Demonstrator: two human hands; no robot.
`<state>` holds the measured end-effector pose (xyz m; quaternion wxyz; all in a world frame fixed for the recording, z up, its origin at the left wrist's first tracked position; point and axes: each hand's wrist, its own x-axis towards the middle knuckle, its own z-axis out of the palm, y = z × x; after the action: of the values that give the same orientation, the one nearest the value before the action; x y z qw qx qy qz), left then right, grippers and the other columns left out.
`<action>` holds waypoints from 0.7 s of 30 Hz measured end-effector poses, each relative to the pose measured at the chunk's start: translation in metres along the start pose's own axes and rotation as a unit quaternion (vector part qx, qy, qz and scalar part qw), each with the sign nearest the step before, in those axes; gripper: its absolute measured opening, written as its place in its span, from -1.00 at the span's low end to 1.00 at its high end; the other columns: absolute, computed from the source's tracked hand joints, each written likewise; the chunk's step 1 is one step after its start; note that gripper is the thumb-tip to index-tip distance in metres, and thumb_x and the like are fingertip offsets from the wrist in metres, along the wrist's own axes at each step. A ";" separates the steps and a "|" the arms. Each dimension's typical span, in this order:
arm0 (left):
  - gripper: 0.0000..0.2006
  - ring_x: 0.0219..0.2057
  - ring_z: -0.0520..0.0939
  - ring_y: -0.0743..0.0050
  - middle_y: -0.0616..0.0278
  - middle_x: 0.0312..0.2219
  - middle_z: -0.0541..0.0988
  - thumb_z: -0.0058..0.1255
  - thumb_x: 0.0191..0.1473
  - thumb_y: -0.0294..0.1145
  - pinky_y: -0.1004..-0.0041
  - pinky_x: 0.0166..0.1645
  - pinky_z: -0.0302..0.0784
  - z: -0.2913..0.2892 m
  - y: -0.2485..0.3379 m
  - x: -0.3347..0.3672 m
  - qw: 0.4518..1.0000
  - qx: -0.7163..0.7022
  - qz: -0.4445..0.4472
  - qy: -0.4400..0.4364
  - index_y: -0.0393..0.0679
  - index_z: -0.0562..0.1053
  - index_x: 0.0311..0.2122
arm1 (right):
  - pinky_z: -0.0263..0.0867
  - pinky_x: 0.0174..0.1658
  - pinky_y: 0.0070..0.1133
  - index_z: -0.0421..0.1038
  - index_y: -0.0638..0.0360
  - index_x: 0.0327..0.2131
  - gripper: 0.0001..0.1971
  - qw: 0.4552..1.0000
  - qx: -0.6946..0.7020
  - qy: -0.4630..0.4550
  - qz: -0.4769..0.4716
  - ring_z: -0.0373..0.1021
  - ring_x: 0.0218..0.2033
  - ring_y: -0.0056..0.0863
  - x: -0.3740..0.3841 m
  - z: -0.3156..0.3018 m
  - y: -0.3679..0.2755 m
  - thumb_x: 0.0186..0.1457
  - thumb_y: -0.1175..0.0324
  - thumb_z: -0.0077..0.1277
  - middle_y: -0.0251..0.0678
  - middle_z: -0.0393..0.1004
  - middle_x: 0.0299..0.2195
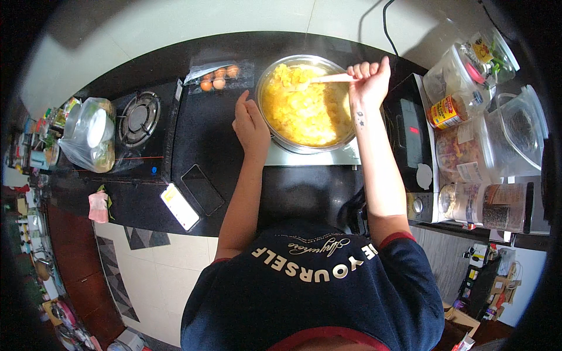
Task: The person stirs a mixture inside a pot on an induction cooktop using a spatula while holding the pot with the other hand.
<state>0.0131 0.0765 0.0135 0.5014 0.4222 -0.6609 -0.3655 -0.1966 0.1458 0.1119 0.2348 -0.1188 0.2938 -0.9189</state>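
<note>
A wide steel pan (pixel 280 140) full of yellow, lumpy food (pixel 298 108) sits on a silver cooker (pixel 310 158). My right hand (pixel 370 79), raised over the pan's right rim, is closed round the handle of a pale spatula (pixel 335 78). The spatula slants left across the pan, and its tip is down in the food. By the left rim is my left hand (pixel 252 126), index finger stretched out and nothing seen in it. Whether it touches the pan I cannot tell.
Several brown eggs (pixel 219 76) lie on clear plastic behind my left hand. A lit phone (pixel 180 207) rests beside a black rectangular frame (pixel 202 190). Left stand a gas burner (pixel 139 119) and a bagged container (pixel 93 131). Clear food tubs (pixel 462 149) crowd the right, beside a black appliance (pixel 410 128).
</note>
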 end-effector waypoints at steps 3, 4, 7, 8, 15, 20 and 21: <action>-0.64 -0.34 0.56 0.21 0.04 -0.34 0.53 -0.35 0.24 -0.21 0.31 -0.18 0.39 -0.001 -0.003 0.000 1.000 0.020 0.019 0.002 -0.22 0.33 -0.01 | -0.01 -0.63 -0.56 -0.05 0.00 -0.77 -0.47 0.992 -0.105 -0.047 -0.045 -0.08 -0.79 -0.57 0.002 0.016 0.009 0.23 0.04 -0.28 -0.47 -0.05 -0.83; -0.61 -0.30 0.56 0.25 0.04 -0.32 0.53 -0.36 0.25 -0.16 0.36 -0.18 0.41 -0.002 -0.002 0.000 0.999 0.028 0.016 -0.005 -0.19 0.32 0.02 | -0.02 -0.64 -0.59 0.01 0.04 -0.80 -0.46 0.984 -0.149 -0.076 -0.056 -0.02 -0.78 -0.61 -0.001 0.017 0.015 0.23 0.08 -0.23 -0.47 0.01 -0.84; -0.67 -0.42 0.56 0.22 0.07 -0.44 0.53 -0.31 0.22 -0.30 0.30 -0.25 0.40 0.000 0.008 0.001 1.000 -0.010 0.011 0.005 -0.28 0.34 -0.04 | -0.06 -0.66 -0.63 0.08 0.10 -0.84 -0.43 0.936 -0.317 -0.134 -0.080 0.01 -0.78 -0.67 -0.003 0.002 0.036 0.22 0.13 -0.17 -0.46 0.09 -0.84; -0.67 -0.42 0.56 0.22 0.07 -0.44 0.53 -0.31 0.22 -0.30 0.30 -0.25 0.40 0.001 0.007 0.001 1.000 -0.010 0.011 0.007 -0.28 0.34 -0.04 | -0.07 -0.68 -0.63 0.09 0.09 -0.83 -0.44 0.945 -0.284 -0.158 -0.041 0.00 -0.79 -0.67 -0.005 -0.002 0.039 0.22 0.14 -0.17 -0.47 0.09 -0.84; -0.64 -0.35 0.55 0.21 0.07 -0.37 0.53 -0.34 0.23 -0.23 0.32 -0.20 0.40 -0.004 0.006 -0.001 1.000 0.003 0.005 -0.006 -0.23 0.33 -0.01 | -0.10 -0.66 -0.64 0.00 0.01 -0.78 -0.48 0.946 -0.270 -0.113 0.139 -0.11 -0.79 -0.67 -0.030 -0.004 0.010 0.22 0.10 -0.18 -0.51 -0.04 -0.83; -0.60 -0.23 0.53 0.21 0.04 -0.28 0.52 -0.39 0.26 -0.13 0.35 -0.12 0.38 -0.003 0.004 -0.002 0.999 0.027 -0.020 -0.022 -0.18 0.31 0.03 | -0.03 -0.65 -0.64 -0.05 -0.04 -0.77 -0.47 0.952 -0.150 -0.054 0.261 -0.13 -0.80 -0.63 -0.030 -0.029 0.000 0.22 0.04 -0.24 -0.51 -0.09 -0.84; -0.59 -0.23 0.53 0.22 0.04 -0.29 0.52 -0.40 0.26 -0.13 0.35 -0.12 0.38 -0.003 0.004 -0.002 0.999 0.032 -0.016 -0.022 -0.18 0.31 0.03 | -0.02 -0.63 -0.62 -0.07 -0.05 -0.77 -0.47 0.953 -0.140 -0.014 0.270 -0.14 -0.78 -0.62 -0.032 -0.032 0.004 0.22 0.01 -0.28 -0.51 -0.12 -0.83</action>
<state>0.0152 0.0799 0.0175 0.4673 0.4406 -0.6761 -0.3613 -0.1788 0.1745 0.0812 0.4587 -0.0792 0.4370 -0.7696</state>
